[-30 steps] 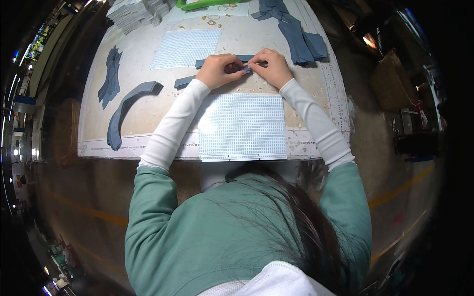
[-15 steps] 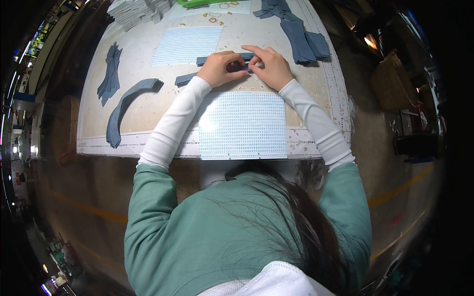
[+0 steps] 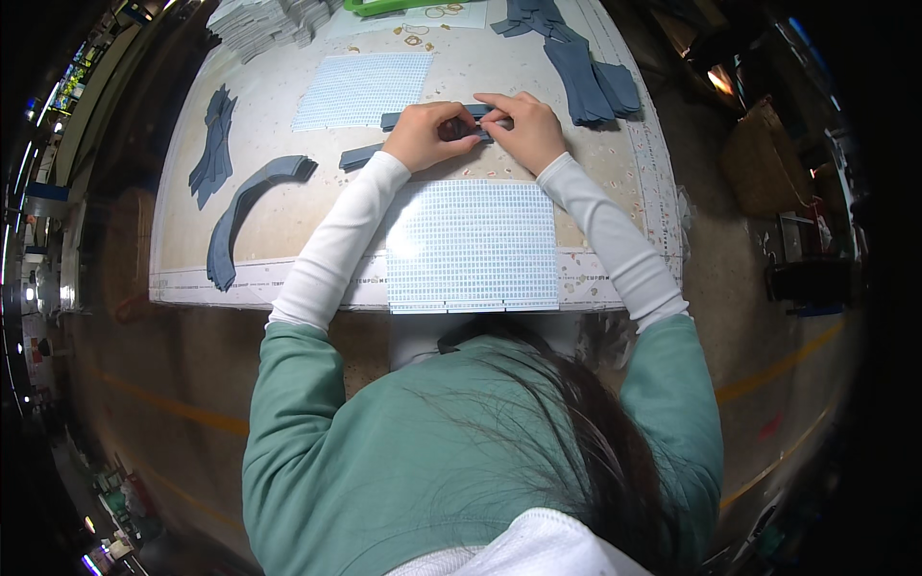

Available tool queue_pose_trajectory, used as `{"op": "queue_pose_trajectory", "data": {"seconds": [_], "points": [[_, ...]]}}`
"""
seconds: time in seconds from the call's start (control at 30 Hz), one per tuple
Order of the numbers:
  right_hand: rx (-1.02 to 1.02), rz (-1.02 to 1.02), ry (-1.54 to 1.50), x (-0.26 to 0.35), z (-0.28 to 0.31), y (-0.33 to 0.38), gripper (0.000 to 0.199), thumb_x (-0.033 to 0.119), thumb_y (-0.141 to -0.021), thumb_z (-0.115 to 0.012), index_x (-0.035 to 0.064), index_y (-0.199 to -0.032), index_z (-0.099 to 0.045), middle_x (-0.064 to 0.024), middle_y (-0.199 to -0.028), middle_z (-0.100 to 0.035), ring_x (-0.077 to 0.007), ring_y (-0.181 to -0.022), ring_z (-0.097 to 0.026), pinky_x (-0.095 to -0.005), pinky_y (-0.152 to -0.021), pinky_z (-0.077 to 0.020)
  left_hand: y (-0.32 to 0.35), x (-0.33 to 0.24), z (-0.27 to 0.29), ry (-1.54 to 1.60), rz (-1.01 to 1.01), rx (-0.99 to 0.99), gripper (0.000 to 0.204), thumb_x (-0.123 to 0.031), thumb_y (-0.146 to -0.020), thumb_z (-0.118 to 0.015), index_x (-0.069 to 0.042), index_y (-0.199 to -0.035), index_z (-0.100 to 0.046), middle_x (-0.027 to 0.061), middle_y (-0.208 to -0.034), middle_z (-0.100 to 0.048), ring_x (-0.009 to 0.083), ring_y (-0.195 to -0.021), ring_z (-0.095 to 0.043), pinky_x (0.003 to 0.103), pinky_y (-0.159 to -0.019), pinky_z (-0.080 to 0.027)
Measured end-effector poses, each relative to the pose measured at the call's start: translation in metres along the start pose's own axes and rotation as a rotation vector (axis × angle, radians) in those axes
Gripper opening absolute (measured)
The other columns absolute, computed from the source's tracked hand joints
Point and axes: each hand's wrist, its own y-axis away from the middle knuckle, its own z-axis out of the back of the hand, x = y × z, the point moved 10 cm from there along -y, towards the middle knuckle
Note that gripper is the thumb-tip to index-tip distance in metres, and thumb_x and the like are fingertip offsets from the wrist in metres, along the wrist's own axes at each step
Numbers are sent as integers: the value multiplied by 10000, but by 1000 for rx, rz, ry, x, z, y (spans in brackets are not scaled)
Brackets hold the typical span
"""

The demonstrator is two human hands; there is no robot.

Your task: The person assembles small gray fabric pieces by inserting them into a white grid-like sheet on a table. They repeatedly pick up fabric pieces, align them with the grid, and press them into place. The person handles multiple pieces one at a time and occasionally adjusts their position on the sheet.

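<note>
Both my hands meet over blue-grey fabric strips in the middle of the table. My left hand point(image 3: 423, 136) curls with thumb and fingertips pinched near the end of a strip. Opposite it, my right hand point(image 3: 528, 132) pinches thumb and finger close to the left fingertips, its index finger stretched above. What lies between the fingertips is too small to make out. One strip stack point(image 3: 391, 122) shows behind the hands, and a second one point(image 3: 360, 156) runs under my left hand. Below my hands lies a glossy sheet of small printed labels point(image 3: 471, 245), reaching the table's front edge.
A curved stack of blue strips point(image 3: 230, 226) and a fanned bundle point(image 3: 213, 144) lie at left. More blue fabric pieces point(image 3: 586, 82) lie at far right. Another label sheet point(image 3: 363, 91), a grey stack point(image 3: 264, 24), rubber bands point(image 3: 415, 41) and a green tray point(image 3: 384, 6) are farther back.
My hands stay almost in place over the strips. The right hand has shifted very slightly left, and its fingertips remain close to the left ones.
</note>
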Motion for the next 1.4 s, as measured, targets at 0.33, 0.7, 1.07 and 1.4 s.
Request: {"op": "queue_pose_trajectory", "data": {"seconds": [0.33,0.7,1.07,1.4], "points": [[76,-24,-392,2,1,-1,660,-94,-687,-655,169,-1286,-560,-92,-1066,-561,-146,-746,-660,-260,-691,-551,-2,-1,4,82,2,-70,205,-234,-773,-729,-73,-887,-674,70,-779,-664,196,-661,-632,294,-635,-515],[-13,-47,-358,-4,3,-4,601,-76,-702,-678,134,-1254,-569,-103,-1054,-542,-166,-764,-691,-254,-704,-571,0,6,0,40,34,-10,196,-224,-779,-729,-79,-900,-677,79,-814,-668,203,-682,-642,302,-654,-519],[46,-42,-317,-3,0,-7,684,-125,-729,-634,164,-1334,-502,-98,-1168,-504,-197,-936,-663,-254,-763,-570,-1,2,-1,28,14,6,179,-170,-796,-677,-55,-934,-675,79,-826,-689,191,-699,-658,281,-679,-529],[130,9,-332,14,-8,-8,806,-179,-699,-599,229,-1378,-448,-114,-1212,-456,-216,-1022,-620,-294,-796,-566,0,-1,-1,13,-4,-6,169,-174,-792,-684,-68,-925,-681,88,-825,-682,212,-693,-649,296,-667,-525]]}}
